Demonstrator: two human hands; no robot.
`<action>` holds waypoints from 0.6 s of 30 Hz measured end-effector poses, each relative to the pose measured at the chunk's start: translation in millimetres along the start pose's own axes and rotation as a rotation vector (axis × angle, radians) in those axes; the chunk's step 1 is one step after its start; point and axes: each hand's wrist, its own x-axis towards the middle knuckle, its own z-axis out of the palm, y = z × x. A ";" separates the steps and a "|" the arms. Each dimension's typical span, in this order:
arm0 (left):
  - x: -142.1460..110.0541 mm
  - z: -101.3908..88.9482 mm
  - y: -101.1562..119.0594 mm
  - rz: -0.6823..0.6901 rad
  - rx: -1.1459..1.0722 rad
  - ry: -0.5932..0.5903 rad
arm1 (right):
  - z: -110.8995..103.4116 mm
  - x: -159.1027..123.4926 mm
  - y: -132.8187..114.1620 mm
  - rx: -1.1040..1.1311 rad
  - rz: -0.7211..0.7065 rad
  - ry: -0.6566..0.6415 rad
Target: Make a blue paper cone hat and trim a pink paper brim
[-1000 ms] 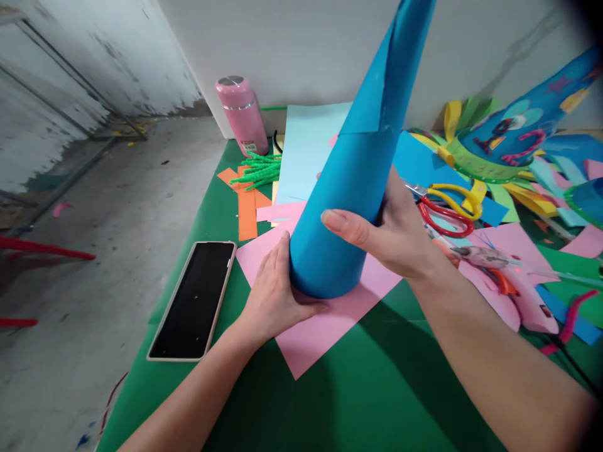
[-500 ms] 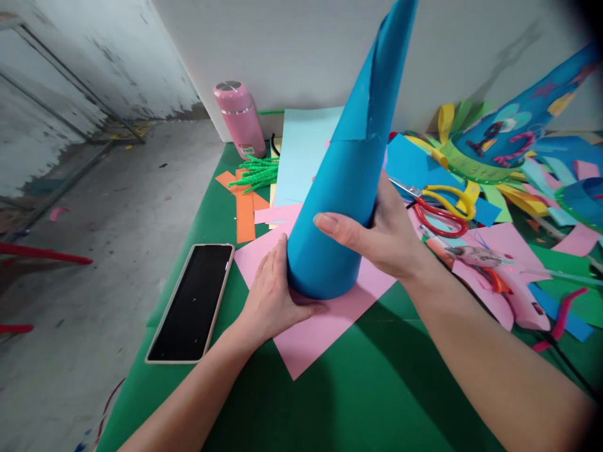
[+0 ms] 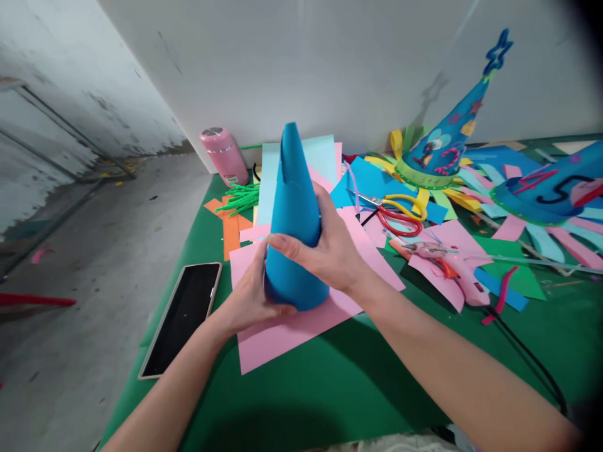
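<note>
A tall blue paper cone (image 3: 292, 207) stands upright with its wide end on a pink paper sheet (image 3: 282, 329) on the green table (image 3: 358, 389). My left hand (image 3: 247, 298) cups the cone's base from the left, fingers curled round it. My right hand (image 3: 330, 248) wraps round the cone's middle from the right, thumb across the front.
A phone (image 3: 181, 317) lies screen-up at the left table edge. Behind are a pink flask (image 3: 223, 156), green pipe cleaners (image 3: 242, 198) and orange strips (image 3: 230, 229). To the right lie scissors (image 3: 398, 210), a glue gun (image 3: 445, 263) with cord, and two decorated party hats (image 3: 443, 147) amid paper scraps.
The view has pulled back and up, so the whole cone and more of the table now show. Both hands have stayed on the cone, which stands more upright.
</note>
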 end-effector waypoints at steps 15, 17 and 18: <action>-12.9 24.9 10.1 -0.177 -0.236 0.246 | -54.9 -9.6 27.5 0.130 0.120 -0.090; -9.2 26.6 9.9 -0.193 -0.283 0.251 | -47.2 -10.9 33.6 0.130 0.126 -0.133; -7.5 27.4 9.2 -0.196 -0.307 0.250 | -43.6 -11.5 35.9 0.132 0.124 -0.152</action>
